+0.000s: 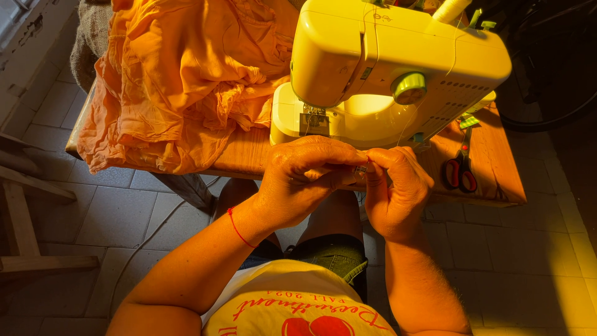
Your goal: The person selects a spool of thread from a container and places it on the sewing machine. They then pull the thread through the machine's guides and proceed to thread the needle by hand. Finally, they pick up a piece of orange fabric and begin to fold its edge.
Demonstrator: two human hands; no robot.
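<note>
My left hand (305, 177) and my right hand (398, 190) meet in front of a cream sewing machine (392, 68), fingertips pinched together on a small metal part (360, 169) that is mostly hidden by my fingers. A thin thread runs down the machine's front. The needle area (314, 121) sits just above my left hand. A thin red cord circles my left wrist.
A heap of orange cloth (180, 81) covers the left of the wooden table (491, 168). Red-handled scissors (459, 171) lie at the right of the machine. A wooden frame (25, 211) stands on the tiled floor at left. A cable runs across the floor.
</note>
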